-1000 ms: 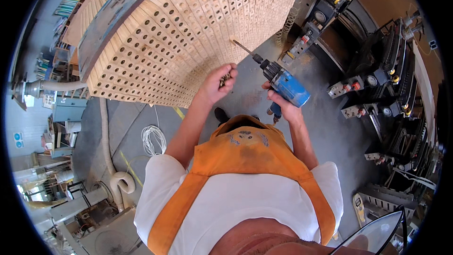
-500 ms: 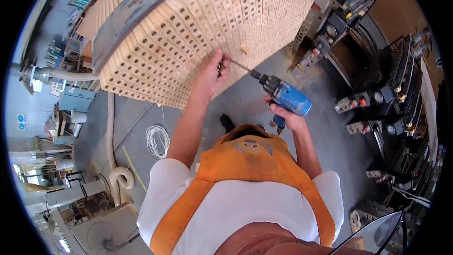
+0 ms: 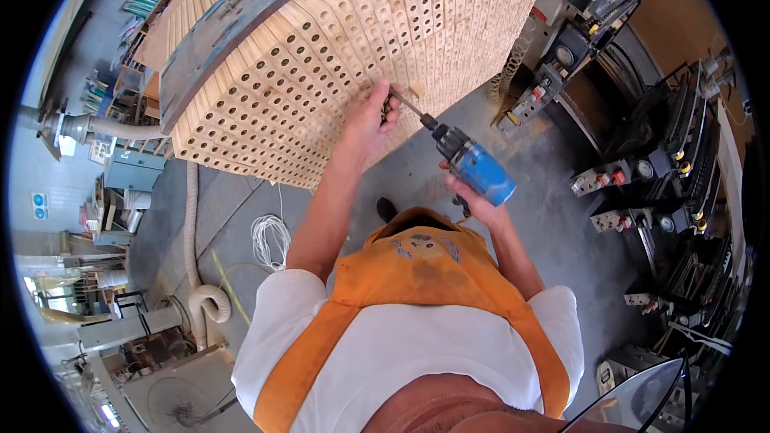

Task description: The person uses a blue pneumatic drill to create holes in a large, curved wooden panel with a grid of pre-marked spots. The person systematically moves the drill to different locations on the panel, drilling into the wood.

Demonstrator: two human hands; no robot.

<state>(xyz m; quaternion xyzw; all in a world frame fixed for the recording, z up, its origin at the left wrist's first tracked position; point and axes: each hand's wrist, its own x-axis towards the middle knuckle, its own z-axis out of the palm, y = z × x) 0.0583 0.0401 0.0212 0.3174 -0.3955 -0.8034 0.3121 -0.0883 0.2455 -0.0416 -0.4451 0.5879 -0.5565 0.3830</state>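
Observation:
My right hand (image 3: 479, 207) is wrapped round the grip of a blue and black cordless drill (image 3: 481, 174). Its long thin bit (image 3: 409, 104) points up and left toward the wood. My left hand (image 3: 369, 120) is closed just beside the bit's tip, with small dark brassy metal pieces (image 3: 388, 106) showing between its fingers; their exact kind I cannot make out. Both hands are in front of a large pale wooden block (image 3: 337, 56) made of many layered strips and covered in rows of round holes. Some holes have dark metal rims, others are plain wood.
A curved grey metal band (image 3: 241, 28) runs along the block's upper edge. On the floor at left lie a coil of white cord (image 3: 271, 240) and a ribbed beige hose (image 3: 191, 232). Black machinery with gauges (image 3: 642, 164) lines the right side. A small wood chip (image 3: 416, 90) shows on the block's face.
My right hand has tilted the drill more upright and shifted it slightly left. My left hand has moved a little up and right, still beside the bit.

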